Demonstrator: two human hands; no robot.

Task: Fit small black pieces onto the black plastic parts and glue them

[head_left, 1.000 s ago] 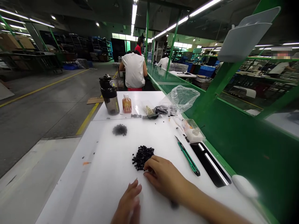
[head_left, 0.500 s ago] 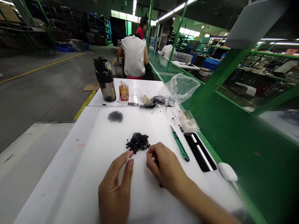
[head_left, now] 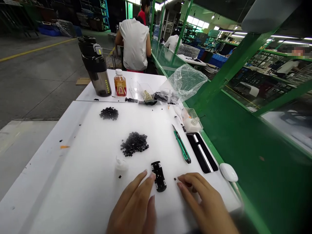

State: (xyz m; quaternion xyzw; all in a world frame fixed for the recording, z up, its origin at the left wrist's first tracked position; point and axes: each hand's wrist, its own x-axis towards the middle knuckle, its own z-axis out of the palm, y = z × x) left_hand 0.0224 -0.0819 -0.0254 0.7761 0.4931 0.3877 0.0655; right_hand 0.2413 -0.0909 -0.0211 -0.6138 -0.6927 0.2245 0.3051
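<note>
A black slotted part, flat and oblong, lies on the white table between my two hands. My left hand has its fingers stretched out, with a fingertip at the part's left edge; whether it presses on it is hard to tell. Just off the fingertips of my right hand is a tiny black square piece. That hand's thumb and forefinger are slightly apart, nothing visible between them. A pile of small black pieces sits ahead, and a single black piece lies left of the part.
A small white object stands by the left hand. Rightward lie a green utility knife, a black tray-like item and a white mouse-shaped device. Further back are another black pile, a tumbler, a drink bottle and a plastic bag.
Both hands have moved apart and nearer to me. The black slotted part now shows on the table between them, and small single pieces show beside it. The camera view has shifted.
</note>
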